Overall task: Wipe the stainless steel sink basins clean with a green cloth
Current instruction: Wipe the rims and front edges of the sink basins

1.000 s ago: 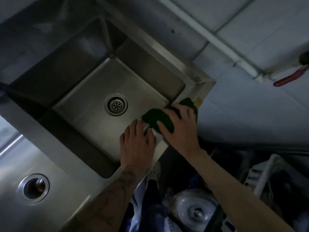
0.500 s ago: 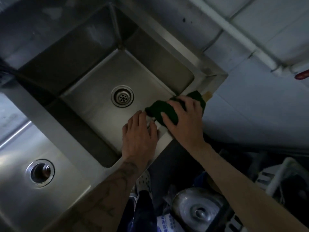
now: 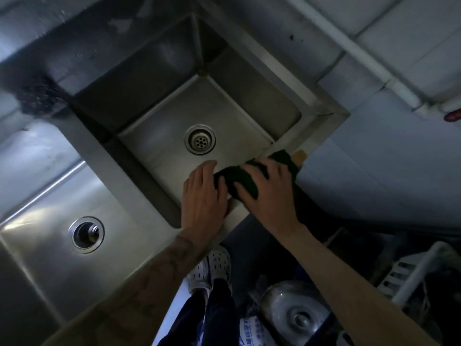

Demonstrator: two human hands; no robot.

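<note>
1. Currently the green cloth sits bunched on the front rim of the basin, near its right corner, with part of it over the inner edge.
2. The right hand has its grip on the cloth. Its fingers bend over the bunch, the thumb lies against the near side, and it presses the cloth down on the steel.
3. The left hand holds nothing. It lies flat on the rim just beside the cloth, fingers straight and reaching over the edge toward the basin floor.
4. The wiping seems to be at the rim. The area around the drain and the second basin to the left probably remain to be done, though the dim light hides any dirt.
5. Several things could go wrong:
   - The loose bunch could roll under the palm and smear rather than wipe.
   - A stroke carried too far right could push the cloth off the corner — down toward the metal pot below.
   - The flat left hand could slide if weight goes on it and the steel is wet.
</note>
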